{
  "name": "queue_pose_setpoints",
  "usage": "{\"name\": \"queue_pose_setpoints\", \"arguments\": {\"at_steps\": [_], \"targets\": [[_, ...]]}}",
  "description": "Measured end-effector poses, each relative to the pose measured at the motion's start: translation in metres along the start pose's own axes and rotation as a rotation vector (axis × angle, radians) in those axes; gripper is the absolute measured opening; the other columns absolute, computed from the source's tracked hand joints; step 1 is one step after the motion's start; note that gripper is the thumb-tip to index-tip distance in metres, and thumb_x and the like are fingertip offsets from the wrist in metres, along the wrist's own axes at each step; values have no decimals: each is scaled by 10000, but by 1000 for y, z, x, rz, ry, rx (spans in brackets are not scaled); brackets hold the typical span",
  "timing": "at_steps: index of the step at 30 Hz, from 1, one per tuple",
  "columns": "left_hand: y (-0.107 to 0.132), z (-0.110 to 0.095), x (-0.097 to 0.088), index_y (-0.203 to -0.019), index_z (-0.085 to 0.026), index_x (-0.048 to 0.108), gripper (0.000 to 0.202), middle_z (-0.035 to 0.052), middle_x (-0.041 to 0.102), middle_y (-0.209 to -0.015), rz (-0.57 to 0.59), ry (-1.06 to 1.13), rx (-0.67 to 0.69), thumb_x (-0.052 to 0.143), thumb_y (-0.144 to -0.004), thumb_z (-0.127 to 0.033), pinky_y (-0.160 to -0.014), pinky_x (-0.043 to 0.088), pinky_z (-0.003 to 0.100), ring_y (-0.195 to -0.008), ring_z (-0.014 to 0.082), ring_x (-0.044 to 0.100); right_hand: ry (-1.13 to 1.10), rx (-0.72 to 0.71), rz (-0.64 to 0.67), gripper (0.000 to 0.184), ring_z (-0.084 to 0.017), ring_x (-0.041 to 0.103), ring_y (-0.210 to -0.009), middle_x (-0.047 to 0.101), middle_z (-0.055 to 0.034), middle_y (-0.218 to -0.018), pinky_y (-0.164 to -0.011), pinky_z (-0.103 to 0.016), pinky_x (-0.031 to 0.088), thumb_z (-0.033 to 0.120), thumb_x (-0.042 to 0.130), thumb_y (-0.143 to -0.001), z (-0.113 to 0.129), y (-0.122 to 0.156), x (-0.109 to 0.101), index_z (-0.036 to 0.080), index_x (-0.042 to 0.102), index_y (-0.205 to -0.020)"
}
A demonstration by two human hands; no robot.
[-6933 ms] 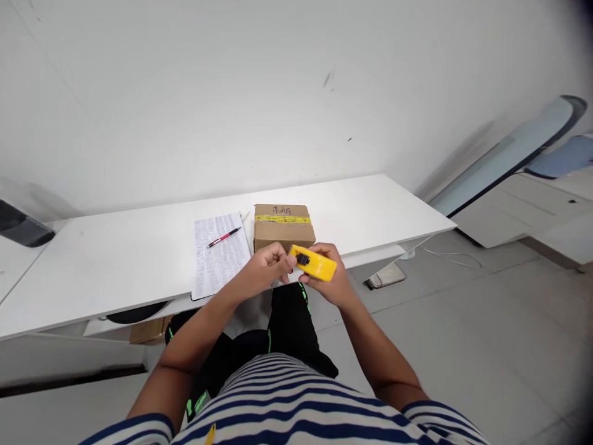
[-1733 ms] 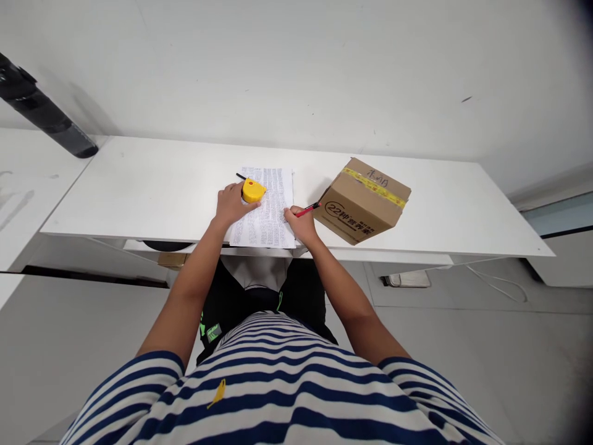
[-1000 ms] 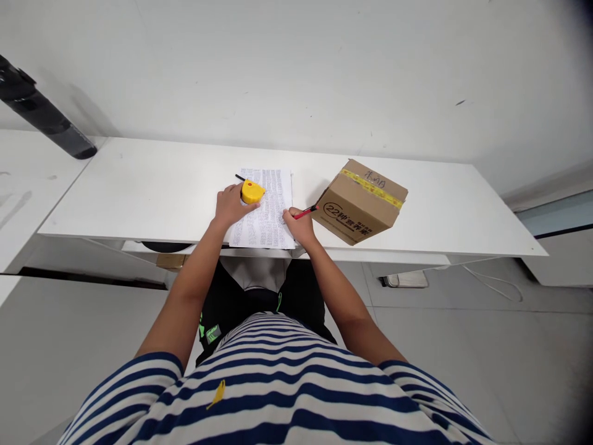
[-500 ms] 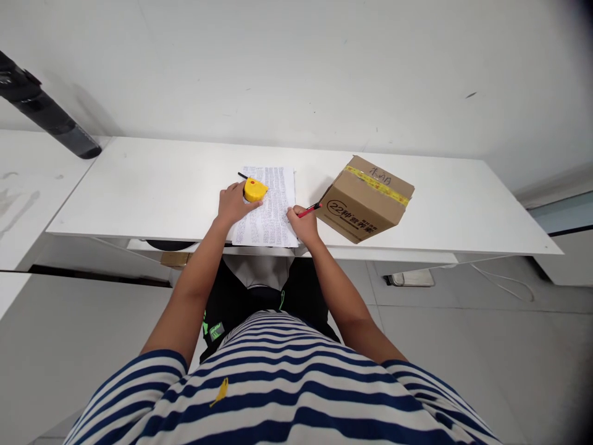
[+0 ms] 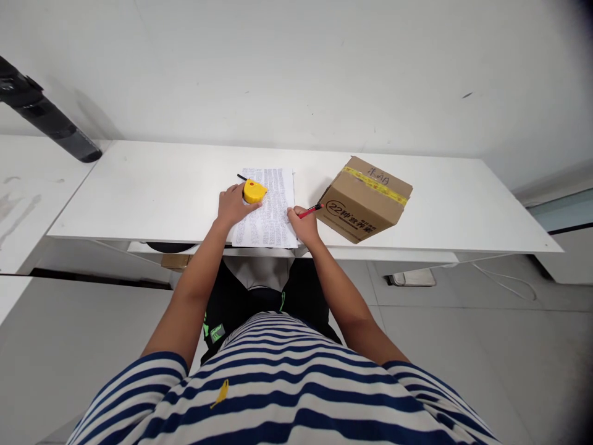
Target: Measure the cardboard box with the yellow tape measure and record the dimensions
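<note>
My left hand [image 5: 232, 205] rests on the sheets of paper [image 5: 273, 232] with its fingers and thumb around a yellow tape measure [image 5: 254, 191] that has a small red spot. A thin black piece [image 5: 241, 177] sticks out beyond the fingers; I cannot tell what it belongs to. At the right edge of the paper, my right hand [image 5: 303, 225] is closed on a red pen [image 5: 310, 211] with a black end, which points up to the right. Its writing tip is hidden by the fingers. Dense lines of writing cover the top sheet.
A cardboard box [image 5: 365, 198] with yellow tape and dark print stands on the white table [image 5: 445, 210], just right of the pen. A black wrapped post [image 5: 60, 127] leans in at the left. Behind the table is a white wall [image 5: 296, 74]. A brown box [image 5: 175, 261] sits below the tabletop.
The view has shifted very slightly. Both hands, the tape measure and the pen stay nearly in place.
</note>
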State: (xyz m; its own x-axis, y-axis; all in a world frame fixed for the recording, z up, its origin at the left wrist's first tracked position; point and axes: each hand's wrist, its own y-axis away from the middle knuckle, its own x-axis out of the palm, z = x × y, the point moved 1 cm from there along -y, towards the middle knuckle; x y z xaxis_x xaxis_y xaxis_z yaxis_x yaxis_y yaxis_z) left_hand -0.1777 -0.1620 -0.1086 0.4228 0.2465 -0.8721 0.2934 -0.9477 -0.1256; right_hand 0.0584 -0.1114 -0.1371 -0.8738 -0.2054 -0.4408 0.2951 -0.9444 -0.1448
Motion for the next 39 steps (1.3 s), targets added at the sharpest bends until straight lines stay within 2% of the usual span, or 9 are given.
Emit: {"name": "queue_pose_setpoints", "arguments": {"at_steps": [6,11,15,21,28,39], "targets": [[1,-1,-1,-1535,-236,501,860,144,605,-1540,4,1,-4,686,-834,-699,-1206,339,534,-1450,371,503,1,17,-11,440,-143,330,-573,254,56,-546,-603,-309,258,486,508,-872,0,0,0,272,257,-581],[0,0,0,-1540,-259,499,856,129,609,-1537,4,5,-6,689,-829,-698,-1211,336,538,-1442,369,506,35,16,-82,423,-146,326,-585,272,47,-543,-607,-315,244,463,486,-873,2,1,-2,269,256,-577],[-1,1,1,-1535,-278,509,843,118,626,-1517,-3,7,1,693,-825,-695,-1204,343,542,-1432,369,513,37,11,-36,426,-142,319,-577,247,48,-547,-595,-312,240,454,511,-850,2,1,-2,270,238,-579],[0,0,0,-1536,-252,510,862,135,613,-1534,-3,9,-2,696,-821,-697,-1206,342,542,-1458,372,494,31,23,-54,413,-139,301,-579,223,50,-559,-599,-314,238,446,491,-847,1,0,-2,271,228,-580],[-1,1,1,-1534,-280,507,850,116,612,-1538,0,8,-2,684,-823,-709,-1218,336,548,-1460,371,492,-2,21,-42,399,-150,358,-611,285,47,-566,-609,-298,310,494,471,-881,2,1,-3,273,274,-614],[-1,0,0,-1546,-222,504,888,158,596,-1545,5,20,-9,695,-821,-698,-1221,326,556,-1464,391,486,-26,38,-38,443,-156,386,-622,314,41,-568,-607,-300,320,554,489,-891,2,1,-2,273,276,-623]]}}
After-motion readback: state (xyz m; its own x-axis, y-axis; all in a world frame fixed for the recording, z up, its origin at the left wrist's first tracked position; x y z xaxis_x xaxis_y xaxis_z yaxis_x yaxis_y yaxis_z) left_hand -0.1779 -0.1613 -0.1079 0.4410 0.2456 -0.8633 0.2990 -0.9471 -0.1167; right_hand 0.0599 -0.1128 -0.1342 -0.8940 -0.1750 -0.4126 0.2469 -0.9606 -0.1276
